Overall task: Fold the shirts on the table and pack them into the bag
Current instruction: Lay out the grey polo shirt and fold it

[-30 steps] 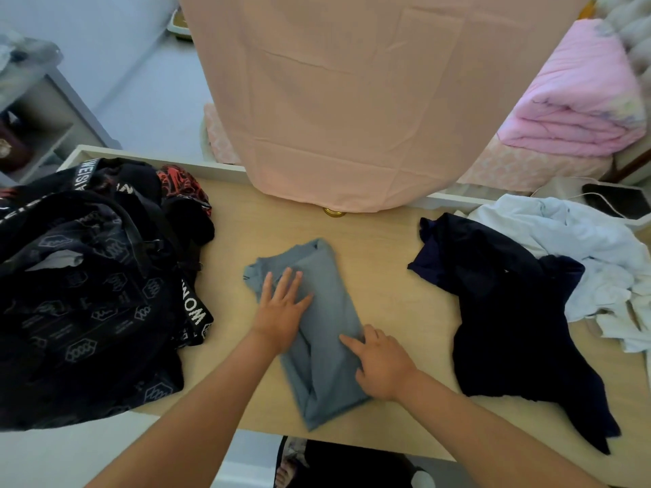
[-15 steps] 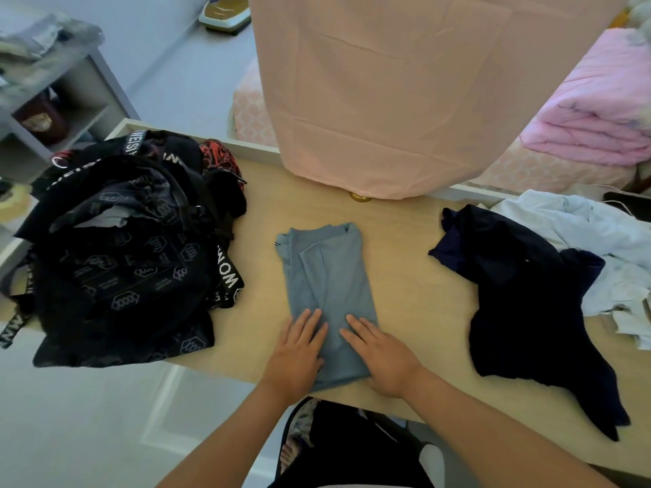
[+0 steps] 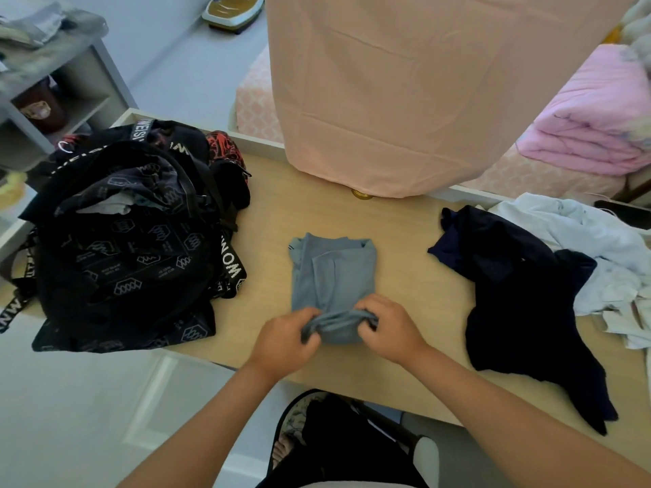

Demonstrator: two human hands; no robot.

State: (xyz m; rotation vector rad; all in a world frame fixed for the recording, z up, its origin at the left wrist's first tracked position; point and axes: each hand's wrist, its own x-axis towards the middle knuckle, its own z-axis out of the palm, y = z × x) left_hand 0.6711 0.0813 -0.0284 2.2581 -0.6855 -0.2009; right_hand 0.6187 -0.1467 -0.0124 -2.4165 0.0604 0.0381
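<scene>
A grey-blue shirt [image 3: 333, 272], folded into a narrow strip, lies in the middle of the wooden table [image 3: 405, 276]. My left hand [image 3: 287, 338] and my right hand [image 3: 391, 327] each grip its near end, which is bunched and lifted off the table. A black patterned bag [image 3: 130, 248] sits open at the table's left end with clothes showing inside. A dark navy shirt [image 3: 521, 304] lies crumpled to the right, and a pale blue-white shirt [image 3: 606, 255] is heaped beyond it.
A large peach cloth [image 3: 422, 93] hangs over the table's far edge. Grey shelves [image 3: 53, 86] stand at the far left. A folded pink blanket [image 3: 595, 125] lies on a bed at the back right. My legs [image 3: 338, 449] are below the near edge.
Both hands went from pressing flat on the grey-blue shirt to gripping its near end and lifting it. The camera view shifted, so the table sits lower and more to the right.
</scene>
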